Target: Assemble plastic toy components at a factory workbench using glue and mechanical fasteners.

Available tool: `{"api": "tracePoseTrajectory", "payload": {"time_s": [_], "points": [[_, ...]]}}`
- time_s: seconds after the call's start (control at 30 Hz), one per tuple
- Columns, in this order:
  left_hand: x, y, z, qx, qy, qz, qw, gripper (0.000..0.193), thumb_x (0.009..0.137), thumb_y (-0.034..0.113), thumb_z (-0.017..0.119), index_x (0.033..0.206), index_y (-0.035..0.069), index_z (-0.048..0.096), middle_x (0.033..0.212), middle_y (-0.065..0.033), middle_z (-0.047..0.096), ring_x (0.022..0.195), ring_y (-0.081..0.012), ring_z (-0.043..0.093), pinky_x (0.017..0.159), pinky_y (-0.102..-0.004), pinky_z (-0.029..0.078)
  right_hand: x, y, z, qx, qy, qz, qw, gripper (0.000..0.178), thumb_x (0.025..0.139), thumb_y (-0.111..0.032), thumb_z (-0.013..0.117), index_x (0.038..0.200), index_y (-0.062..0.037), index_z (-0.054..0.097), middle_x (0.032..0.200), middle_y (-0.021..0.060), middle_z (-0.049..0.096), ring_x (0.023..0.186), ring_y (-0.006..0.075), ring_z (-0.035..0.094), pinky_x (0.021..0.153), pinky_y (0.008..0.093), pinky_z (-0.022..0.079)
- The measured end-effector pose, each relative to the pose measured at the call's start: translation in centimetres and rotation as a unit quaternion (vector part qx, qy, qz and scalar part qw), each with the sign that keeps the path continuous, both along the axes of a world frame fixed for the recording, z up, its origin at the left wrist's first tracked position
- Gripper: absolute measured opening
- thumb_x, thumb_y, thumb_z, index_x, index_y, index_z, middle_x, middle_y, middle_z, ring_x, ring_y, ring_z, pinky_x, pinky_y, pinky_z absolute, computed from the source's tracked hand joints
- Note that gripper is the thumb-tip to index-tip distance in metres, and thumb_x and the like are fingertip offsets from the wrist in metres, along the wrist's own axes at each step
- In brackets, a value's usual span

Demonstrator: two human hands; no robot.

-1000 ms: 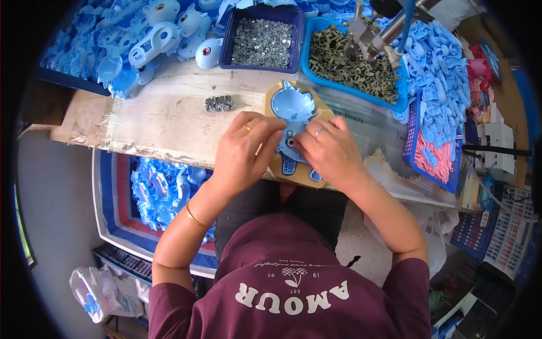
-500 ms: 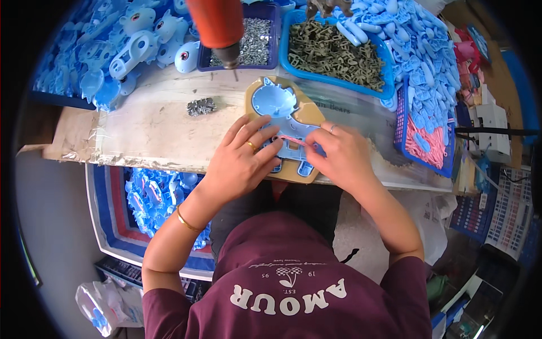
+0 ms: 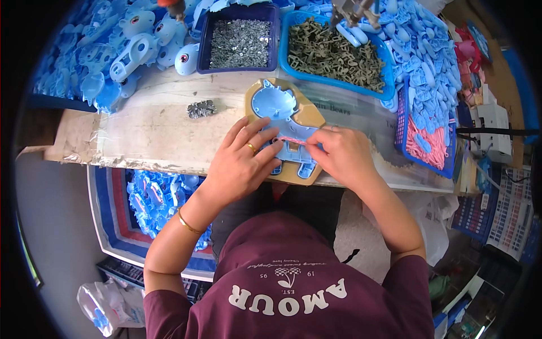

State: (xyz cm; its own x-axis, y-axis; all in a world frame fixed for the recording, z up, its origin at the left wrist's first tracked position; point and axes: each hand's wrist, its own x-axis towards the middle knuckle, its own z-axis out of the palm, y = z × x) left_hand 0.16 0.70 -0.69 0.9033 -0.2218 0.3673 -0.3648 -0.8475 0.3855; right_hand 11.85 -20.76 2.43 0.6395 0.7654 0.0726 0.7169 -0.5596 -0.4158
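A light blue plastic toy half-shell (image 3: pixel 274 103), animal-shaped with a round hollow head, lies in a tan holding block (image 3: pixel 309 113) at the table's front edge. Across its body runs a pink cord (image 3: pixel 292 140). My left hand (image 3: pixel 241 161) lies over the shell's left side, fingers stretched and somewhat apart, their tips on the shell by the cord's left end. At the cord's right end, my right hand (image 3: pixel 342 156) pinches it between thumb and forefinger. What lies under the fingers is hidden.
Behind stand a dark blue tray of small screws (image 3: pixel 240 42) and a blue tray of dark metal parts (image 3: pixel 339 56). A basket of pink cords (image 3: pixel 427 147) is at right. Blue toy parts (image 3: pixel 141 45) pile up left and right. A driver tip (image 3: pixel 175 8) hangs at the top.
The orange power driver has swung from above the block up and left, mostly out of view. My right hand has shifted slightly; the left stays in place.
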Motion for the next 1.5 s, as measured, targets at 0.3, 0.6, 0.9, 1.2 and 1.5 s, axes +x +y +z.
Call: {"api": "tracePoseTrajectory", "payload": {"time_s": [0.3,0.6,0.9,1.2,1.5], "points": [[0.7,1.1,1.4,-0.029,-0.054,-0.002,0.998,0.032,0.087,0.017,0.071,0.118,0.007,0.065,0.122,-0.0106,0.065,0.120,-0.0306,0.060,0.105,-0.0450,0.046,3.2,11.7,7.9,0.400,-0.075,0.066,0.911,0.039,0.087,-0.016,0.078,0.123,-0.0073,0.064,0.091,0.0041,0.067,0.078,0.0160,0.064,0.074,0.0301,0.052],[6.7,9.0,1.3,0.071,-0.086,0.213,0.971,0.007,0.087,0.017,0.069,0.089,0.010,0.070,0.092,-0.0070,0.065,0.090,-0.0289,0.061,0.077,-0.0404,0.051,10.1,23.2,14.2,0.418,-0.020,-0.017,0.908,0.048,0.096,-0.026,0.066,0.132,0.0023,0.050,0.097,0.0198,0.073,0.088,0.0393,0.071,0.079,0.0446,0.056],[16.8,10.7,0.4,0.067,0.145,0.215,0.963,0.017,0.082,0.027,0.075,0.090,0.013,0.078,0.096,-0.0077,0.076,0.103,-0.0270,0.068,0.085,-0.0375,0.053,5.9,17.4,9.9,0.381,0.033,0.073,0.921,0.038,0.089,-0.023,0.079,0.119,-0.0054,0.064,0.094,0.0055,0.071,0.085,0.0138,0.068,0.082,0.0303,0.053],[15.2,10.3,1.0,0.076,0.138,0.207,0.965,0.016,0.084,0.025,0.071,0.093,0.012,0.074,0.089,-0.0121,0.073,0.091,-0.0335,0.070,0.077,-0.0454,0.056,7.0,13.5,9.4,0.352,0.008,0.057,0.934,0.044,0.091,-0.022,0.077,0.126,-0.0008,0.061,0.102,0.0052,0.069,0.090,0.0120,0.067,0.082,0.0284,0.054],[9.1,5.7,2.3,-0.066,-0.018,0.041,0.997,0.017,0.085,0.020,0.072,0.094,0.009,0.063,0.092,-0.0095,0.065,0.097,-0.0314,0.063,0.079,-0.0434,0.053,5.6,11.6,9.4,0.417,0.223,0.079,0.877,0.040,0.099,-0.022,0.060,0.131,0.0005,0.050,0.093,0.0085,0.066,0.084,0.0168,0.066,0.082,0.0331,0.053]]}}
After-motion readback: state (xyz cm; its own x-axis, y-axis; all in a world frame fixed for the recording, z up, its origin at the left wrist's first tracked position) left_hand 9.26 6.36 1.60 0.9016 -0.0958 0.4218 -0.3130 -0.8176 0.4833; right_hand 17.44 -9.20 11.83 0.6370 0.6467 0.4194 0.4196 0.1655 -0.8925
